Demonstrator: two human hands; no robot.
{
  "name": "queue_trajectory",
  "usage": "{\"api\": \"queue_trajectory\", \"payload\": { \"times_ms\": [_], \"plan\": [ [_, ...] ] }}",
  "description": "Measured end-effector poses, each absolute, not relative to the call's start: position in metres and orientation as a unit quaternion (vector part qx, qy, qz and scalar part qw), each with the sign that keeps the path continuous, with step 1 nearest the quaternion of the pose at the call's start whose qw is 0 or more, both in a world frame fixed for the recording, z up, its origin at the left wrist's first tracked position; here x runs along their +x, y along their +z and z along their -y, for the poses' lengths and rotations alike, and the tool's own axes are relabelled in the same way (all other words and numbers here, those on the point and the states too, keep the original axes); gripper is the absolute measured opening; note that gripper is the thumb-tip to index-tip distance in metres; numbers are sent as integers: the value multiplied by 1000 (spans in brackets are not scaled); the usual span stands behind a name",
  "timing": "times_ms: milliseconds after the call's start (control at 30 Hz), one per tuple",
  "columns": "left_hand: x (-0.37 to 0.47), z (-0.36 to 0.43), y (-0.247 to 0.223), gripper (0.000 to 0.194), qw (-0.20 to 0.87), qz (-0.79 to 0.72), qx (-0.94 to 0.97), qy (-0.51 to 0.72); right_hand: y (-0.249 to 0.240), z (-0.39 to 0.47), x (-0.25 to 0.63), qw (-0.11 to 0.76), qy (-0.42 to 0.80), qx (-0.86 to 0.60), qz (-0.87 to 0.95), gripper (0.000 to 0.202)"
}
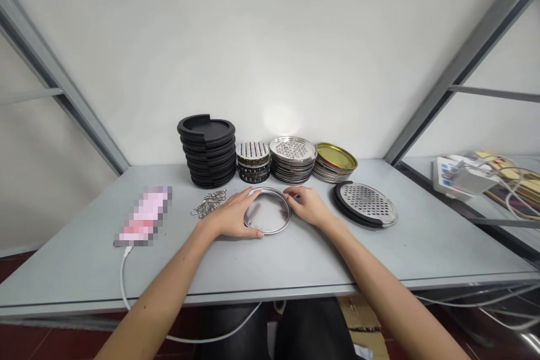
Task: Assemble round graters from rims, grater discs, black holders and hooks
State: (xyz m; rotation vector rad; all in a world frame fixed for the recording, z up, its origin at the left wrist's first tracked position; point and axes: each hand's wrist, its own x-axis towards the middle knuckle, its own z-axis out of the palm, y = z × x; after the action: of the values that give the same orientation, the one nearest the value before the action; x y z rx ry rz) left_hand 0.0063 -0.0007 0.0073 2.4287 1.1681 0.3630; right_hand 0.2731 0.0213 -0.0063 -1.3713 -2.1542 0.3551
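Note:
A round, shallow metal lid (268,215) with a raised shiny rim lies on the table in front of me. My left hand (232,216) reaches round its left side, thumb at the near edge and fingers at the far edge. At the upper right of the rim, my right hand (307,205) has its fingers curled against the metal. Just left of my left hand is a small heap of metal rings (209,204). To the right of my right hand lies a perforated grater disc (367,203) set in a black holder (343,208).
Along the wall stand stacks of black round holders (208,152), small grater discs (253,160), larger grater discs (293,158) and gold-topped lids (336,160). A phone (145,215) with a white cable (123,281) lies left. A power strip (455,177) sits right, beyond the frame post.

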Motion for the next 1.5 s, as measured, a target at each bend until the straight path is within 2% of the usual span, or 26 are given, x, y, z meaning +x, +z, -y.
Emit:
{"api": "queue_trajectory", "payload": {
  "times_ms": [133, 467, 700, 800, 967, 1100, 1267, 1500],
  "plan": [
    [7, 1, 4, 114, 213, -438, 868, 100, -6, -21, 272, 275, 124, -487, 820, 24],
    [5, 0, -1, 109, 203, -434, 869, 126, -5, -22, 273, 270, 128, -476, 827, 22],
    [5, -1, -1, 105, 198, -428, 872, 134, -16, -27, 274, 335, 100, -453, 820, 20],
    [7, -4, 2, 83, 189, -432, 865, 174, -16, -25, 272, 361, 105, -442, 814, 21],
    [10, -14, 5, 23, 140, -444, 834, 295, -4, -22, 260, 419, 57, -385, 820, 21],
    [12, -15, 3, 11, 128, -431, 837, 313, 19, -38, 242, 444, -56, -358, 819, 20],
    [15, -8, 7, 13, 141, -417, 844, 305, 46, -77, 213, 386, -164, -385, 823, 19],
    [14, -6, 10, 40, 188, -385, 833, 350, 57, -104, 190, 285, -178, -402, 852, 12]
  ]
}}
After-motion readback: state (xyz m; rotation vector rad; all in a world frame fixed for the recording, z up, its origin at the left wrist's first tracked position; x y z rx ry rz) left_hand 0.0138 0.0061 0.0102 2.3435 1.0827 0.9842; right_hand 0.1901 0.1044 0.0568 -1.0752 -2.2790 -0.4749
